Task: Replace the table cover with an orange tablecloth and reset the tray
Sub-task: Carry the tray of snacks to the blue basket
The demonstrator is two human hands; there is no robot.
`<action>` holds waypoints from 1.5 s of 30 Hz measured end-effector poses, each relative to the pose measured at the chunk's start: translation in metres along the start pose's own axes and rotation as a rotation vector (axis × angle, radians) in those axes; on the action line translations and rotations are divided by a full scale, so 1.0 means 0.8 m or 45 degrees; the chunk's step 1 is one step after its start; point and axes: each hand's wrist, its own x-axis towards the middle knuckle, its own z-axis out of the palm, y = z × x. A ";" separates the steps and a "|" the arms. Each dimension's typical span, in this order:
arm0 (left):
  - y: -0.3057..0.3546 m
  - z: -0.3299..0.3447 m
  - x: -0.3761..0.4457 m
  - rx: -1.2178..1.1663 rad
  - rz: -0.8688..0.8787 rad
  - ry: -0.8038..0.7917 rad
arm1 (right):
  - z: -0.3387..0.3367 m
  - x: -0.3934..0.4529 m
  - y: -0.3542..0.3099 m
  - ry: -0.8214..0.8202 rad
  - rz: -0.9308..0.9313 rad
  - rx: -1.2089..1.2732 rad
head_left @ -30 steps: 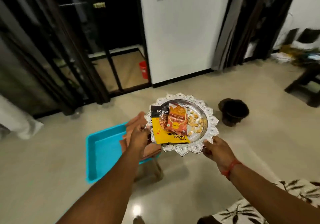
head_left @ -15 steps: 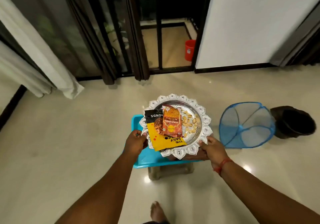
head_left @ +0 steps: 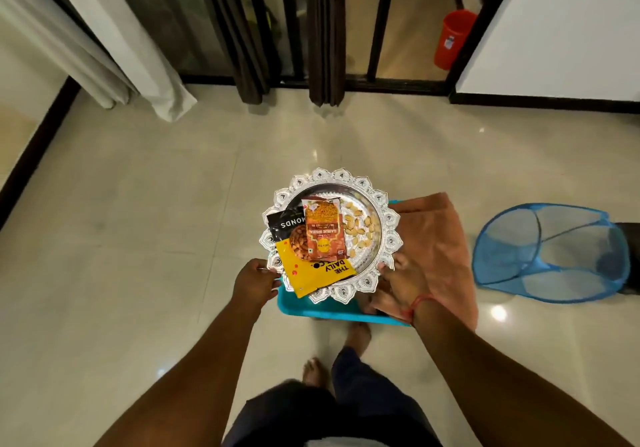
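I hold a round silver tray [head_left: 386,219] with a scalloped rim in both hands, above a small table. My left hand [head_left: 254,282] grips its near-left rim and my right hand [head_left: 403,278] grips its near-right rim. On the tray lie a black and yellow almond packet [head_left: 304,271], an orange snack packet [head_left: 323,230] and loose nuts [head_left: 360,228]. Below the tray a folded orange cloth [head_left: 440,242] lies on a turquoise table cover [head_left: 311,308]; the table beneath is mostly hidden.
A blue mesh hamper [head_left: 550,252] lies on its side on the floor at the right, a dark object behind it. White curtains [head_left: 114,41], dark curtains and glass doors stand ahead, with a red bucket [head_left: 453,39] beyond. My bare feet [head_left: 315,372] stand on glossy floor tiles.
The view has swung left and tilted down while both hands kept hold of the tray. The table has shifted from the left of the tray to beneath it, and the orange cloth shows to its right.
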 end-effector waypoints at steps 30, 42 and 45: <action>-0.040 -0.007 0.094 -0.129 -0.372 -0.099 | 0.070 0.082 0.097 0.045 0.017 -0.530; -0.040 -0.012 0.106 -0.062 -0.428 -0.137 | 0.071 0.094 0.111 0.064 0.114 -0.571; -0.038 -0.009 0.108 0.046 -0.420 -0.130 | 0.073 0.088 0.099 0.033 0.116 -0.582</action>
